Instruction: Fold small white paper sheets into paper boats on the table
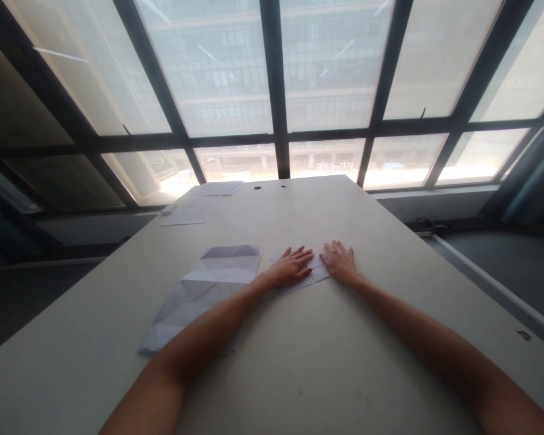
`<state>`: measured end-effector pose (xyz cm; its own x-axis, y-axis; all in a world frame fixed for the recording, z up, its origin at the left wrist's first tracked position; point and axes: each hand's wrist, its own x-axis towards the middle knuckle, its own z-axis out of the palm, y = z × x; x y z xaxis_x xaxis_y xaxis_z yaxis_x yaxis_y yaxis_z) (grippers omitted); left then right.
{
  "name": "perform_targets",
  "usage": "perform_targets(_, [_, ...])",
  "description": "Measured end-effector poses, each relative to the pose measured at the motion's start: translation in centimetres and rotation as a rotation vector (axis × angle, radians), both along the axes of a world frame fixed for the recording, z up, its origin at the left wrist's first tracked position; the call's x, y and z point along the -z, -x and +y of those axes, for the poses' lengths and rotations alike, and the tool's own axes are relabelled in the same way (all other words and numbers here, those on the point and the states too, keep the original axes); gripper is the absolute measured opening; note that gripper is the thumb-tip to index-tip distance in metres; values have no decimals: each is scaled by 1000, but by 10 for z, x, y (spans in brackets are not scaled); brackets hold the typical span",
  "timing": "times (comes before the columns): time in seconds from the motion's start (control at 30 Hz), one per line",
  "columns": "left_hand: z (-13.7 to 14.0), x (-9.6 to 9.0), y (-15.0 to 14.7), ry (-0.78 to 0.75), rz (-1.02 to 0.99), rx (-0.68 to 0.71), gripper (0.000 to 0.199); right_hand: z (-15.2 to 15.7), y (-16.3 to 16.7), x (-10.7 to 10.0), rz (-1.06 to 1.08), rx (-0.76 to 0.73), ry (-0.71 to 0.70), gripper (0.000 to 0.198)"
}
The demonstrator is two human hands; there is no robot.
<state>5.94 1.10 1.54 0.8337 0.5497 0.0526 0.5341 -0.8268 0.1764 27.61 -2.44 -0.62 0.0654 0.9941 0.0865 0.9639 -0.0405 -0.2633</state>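
Note:
A small folded sheet of white paper [320,273] lies on the white table, partly covered by both hands. My left hand [292,267] rests flat on the paper's left and middle part, fingers spread and pointing right. At the paper's right end, my right hand [338,261] lies with its fingers stretched forward, touching the edge of the sheet. Left of my left forearm is a larger creased sheet of paper [208,284], opened out with a pattern of fold lines. My forearm hides part of its right side.
Several flat paper sheets [188,211] lie at the far left of the white table [367,362]. Two small dark holes [257,188] show near the far edge. Large framed windows [276,78] stand behind it, with a curtain [535,157] at the right.

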Motion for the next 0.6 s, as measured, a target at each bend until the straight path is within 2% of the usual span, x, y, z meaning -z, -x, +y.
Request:
perform_targets(0.17, [-1, -2, 0, 40, -24, 75, 55, 0, 1, 0, -9, 3, -8, 59])
perform_targets(0.6, [-3, -3, -3, 33, -20, 57, 54, 2, 1, 0, -5, 22, -35, 48])
